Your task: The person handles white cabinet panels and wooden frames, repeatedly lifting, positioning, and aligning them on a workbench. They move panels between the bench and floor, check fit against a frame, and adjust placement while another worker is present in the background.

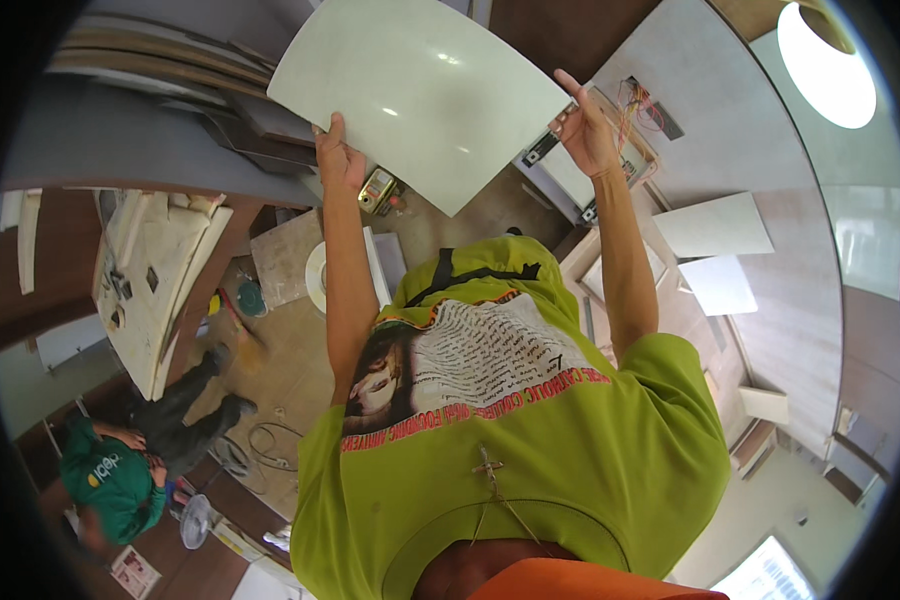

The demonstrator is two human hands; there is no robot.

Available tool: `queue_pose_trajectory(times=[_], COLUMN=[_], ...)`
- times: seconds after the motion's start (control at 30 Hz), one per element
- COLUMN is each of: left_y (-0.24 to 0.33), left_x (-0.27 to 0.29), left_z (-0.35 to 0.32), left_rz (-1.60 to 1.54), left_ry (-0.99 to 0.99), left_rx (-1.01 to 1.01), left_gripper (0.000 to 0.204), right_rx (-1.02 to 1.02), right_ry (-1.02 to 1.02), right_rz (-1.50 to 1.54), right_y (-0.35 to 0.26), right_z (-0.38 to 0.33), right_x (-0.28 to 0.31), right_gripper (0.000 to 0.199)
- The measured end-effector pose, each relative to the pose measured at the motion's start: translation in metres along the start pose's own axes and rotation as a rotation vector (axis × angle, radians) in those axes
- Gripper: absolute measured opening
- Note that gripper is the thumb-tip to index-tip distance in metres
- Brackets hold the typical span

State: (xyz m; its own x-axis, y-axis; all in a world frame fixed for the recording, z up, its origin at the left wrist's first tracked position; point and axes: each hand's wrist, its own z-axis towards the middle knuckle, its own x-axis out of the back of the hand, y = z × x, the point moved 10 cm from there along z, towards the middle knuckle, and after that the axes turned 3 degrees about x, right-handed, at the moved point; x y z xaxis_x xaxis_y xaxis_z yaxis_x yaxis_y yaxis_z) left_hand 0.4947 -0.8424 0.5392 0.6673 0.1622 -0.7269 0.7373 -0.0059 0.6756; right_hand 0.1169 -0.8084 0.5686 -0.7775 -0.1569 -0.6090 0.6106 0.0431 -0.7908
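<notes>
Head view: holding a glossy white panel [420, 95] aloft beyond the green shirt [515, 420], pinching its lower-left edge with the left fingers [336, 128] and its right corner with the right fingers [568, 84], near a yellow boxy device [377, 191] and coloured wires [640, 103].

Glare spots on white panel [425, 95]

Lettering [530, 391] on lime shirt [560, 470], green shirt [120, 505]
</notes>
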Motion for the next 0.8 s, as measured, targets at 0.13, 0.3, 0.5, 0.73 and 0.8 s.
queue_pose_trajectory(times=[0.13,0.3,0.5,0.73,0.8], left_y=[-0.006,-0.011,-0.008,-0.017,-0.018], left_x=[0.013,0.006,-0.013,-0.029,-0.028], left_z=[0.008,0.012,0.004,-0.003,-0.003], left_rz=[-0.029,-0.007,0.034,0.107,0.118], left_ry=[-0.029,-0.026,-0.01,-0.068,-0.09], left_rx=[-0.008,-0.01,0.021,0.083,0.103], left_gripper=[0.051,0.05,0.05,0.051,0.05], right_rx=[0.002,0.01,0.004,0.024,0.05], right_ry=[0.004,0.02,0.12,0.256,0.243], right_rz=[0.002,0.013,0.036,0.022,0.045], right_y=[0.0,0.002,0.02,0.035,0.041], right_z=[0.002,-0.005,-0.012,-0.047,-0.057], right_x=[0.0,0.016,0.034,0.053,0.059], right_gripper=[0.056,0.053,0.055,0.053,0.053])
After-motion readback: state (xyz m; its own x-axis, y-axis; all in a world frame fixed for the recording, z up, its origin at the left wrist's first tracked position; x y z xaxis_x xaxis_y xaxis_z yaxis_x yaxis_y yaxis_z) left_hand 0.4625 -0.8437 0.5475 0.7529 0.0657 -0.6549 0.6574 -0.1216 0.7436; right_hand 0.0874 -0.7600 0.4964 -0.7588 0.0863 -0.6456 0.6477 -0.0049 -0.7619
